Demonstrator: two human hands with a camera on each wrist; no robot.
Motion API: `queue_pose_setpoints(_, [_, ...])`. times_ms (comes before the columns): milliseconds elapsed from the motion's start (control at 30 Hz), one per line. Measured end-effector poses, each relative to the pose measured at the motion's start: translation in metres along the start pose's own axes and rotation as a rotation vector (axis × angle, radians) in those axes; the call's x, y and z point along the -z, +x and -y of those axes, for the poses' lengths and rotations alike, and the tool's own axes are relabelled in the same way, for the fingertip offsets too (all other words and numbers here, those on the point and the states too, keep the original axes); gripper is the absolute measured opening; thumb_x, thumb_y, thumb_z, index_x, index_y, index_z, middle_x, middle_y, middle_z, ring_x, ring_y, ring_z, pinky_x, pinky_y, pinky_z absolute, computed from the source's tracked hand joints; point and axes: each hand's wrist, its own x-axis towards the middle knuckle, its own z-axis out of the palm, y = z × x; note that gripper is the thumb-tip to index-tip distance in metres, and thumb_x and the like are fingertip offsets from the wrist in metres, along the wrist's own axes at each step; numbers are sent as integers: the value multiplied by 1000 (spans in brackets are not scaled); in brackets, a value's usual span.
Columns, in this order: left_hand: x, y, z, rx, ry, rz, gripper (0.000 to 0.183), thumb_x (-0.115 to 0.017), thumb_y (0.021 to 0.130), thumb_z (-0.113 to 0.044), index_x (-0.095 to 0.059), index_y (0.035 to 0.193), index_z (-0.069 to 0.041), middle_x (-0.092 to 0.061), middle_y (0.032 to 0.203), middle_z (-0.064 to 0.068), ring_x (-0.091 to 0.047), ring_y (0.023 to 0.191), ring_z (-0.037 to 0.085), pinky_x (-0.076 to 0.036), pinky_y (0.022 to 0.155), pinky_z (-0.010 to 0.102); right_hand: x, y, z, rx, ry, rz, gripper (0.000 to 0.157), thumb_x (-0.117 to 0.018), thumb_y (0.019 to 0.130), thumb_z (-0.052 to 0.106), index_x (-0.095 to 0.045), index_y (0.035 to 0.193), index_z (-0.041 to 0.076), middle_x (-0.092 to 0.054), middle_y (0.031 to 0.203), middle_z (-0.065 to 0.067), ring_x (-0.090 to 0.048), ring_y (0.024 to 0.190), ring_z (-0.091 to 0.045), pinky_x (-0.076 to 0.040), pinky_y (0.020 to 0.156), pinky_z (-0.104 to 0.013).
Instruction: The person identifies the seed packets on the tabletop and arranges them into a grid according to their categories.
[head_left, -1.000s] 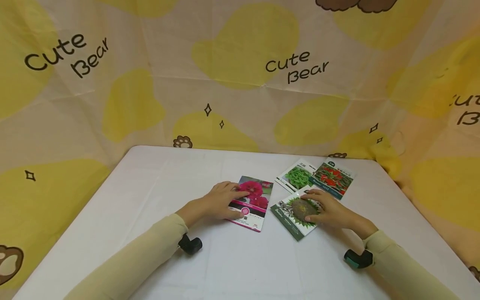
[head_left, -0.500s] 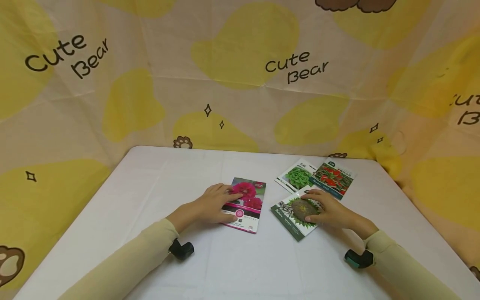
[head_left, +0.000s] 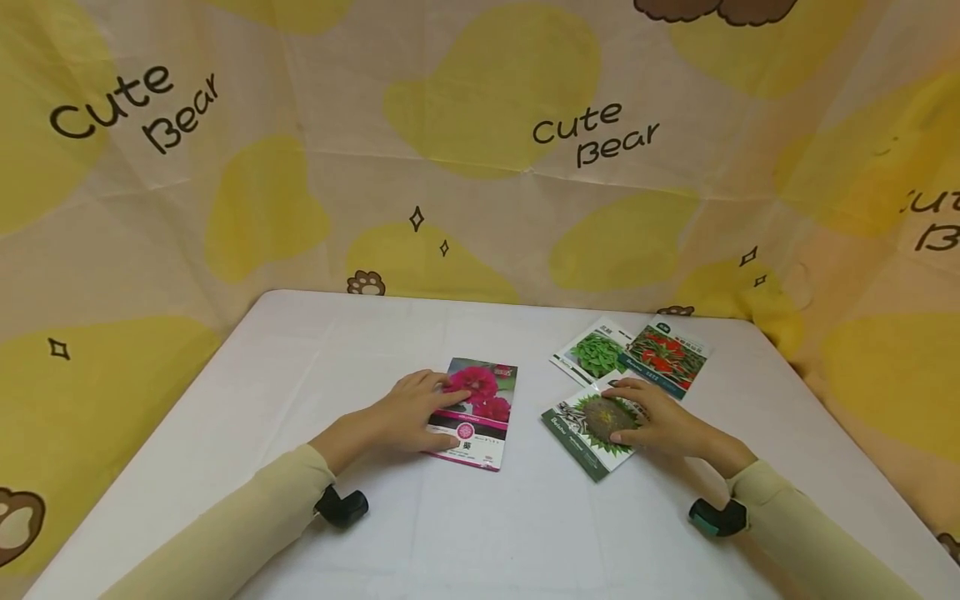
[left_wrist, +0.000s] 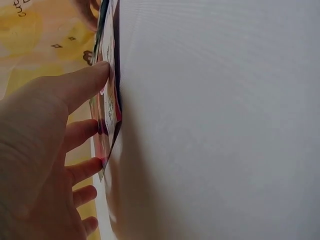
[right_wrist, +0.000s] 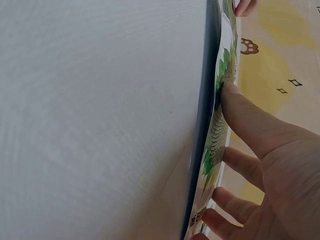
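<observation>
Yellow-patched backdrop (head_left: 480, 192) behind white table (head_left: 510, 533)

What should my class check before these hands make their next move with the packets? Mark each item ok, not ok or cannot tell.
1. Left hand touching the pink flower packet: ok, thumb and fingers rest on it.
2. Right hand touching the sunflower packet: ok.
3. Pink flower packet apart from the others: ok, bare table shows between.
4. Sunflower packet apart from the green leaf packet: not ok, they meet or overlap.
5. Red packet picture side up: ok.
6. Packets sealed: cannot tell, too small to see.
</observation>
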Motion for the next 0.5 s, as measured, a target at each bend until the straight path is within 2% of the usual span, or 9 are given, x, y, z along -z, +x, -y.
queue_pose_setpoints(267, [1,-14,3,-10,2,-17,76,-69,87,-54,-45,154,-25,-43,154,16,-33,144,38,-26,121,62,0,0,1,-2,0,-4,67,-80,87,34,-55,141,3,-39,152,-34,-31,141,-59,-38,103,-75])
queue_pose_setpoints(500, [0,-23,6,10,13,-15,77,-69,86,-57,-44,154,-28,-42,155,14,-32,146,37,-24,123,60,-1,0,-1,13,-7,-8,66,-79,87,33,-55,140,2,-40,151,-34,-33,140,-59,-44,100,-70])
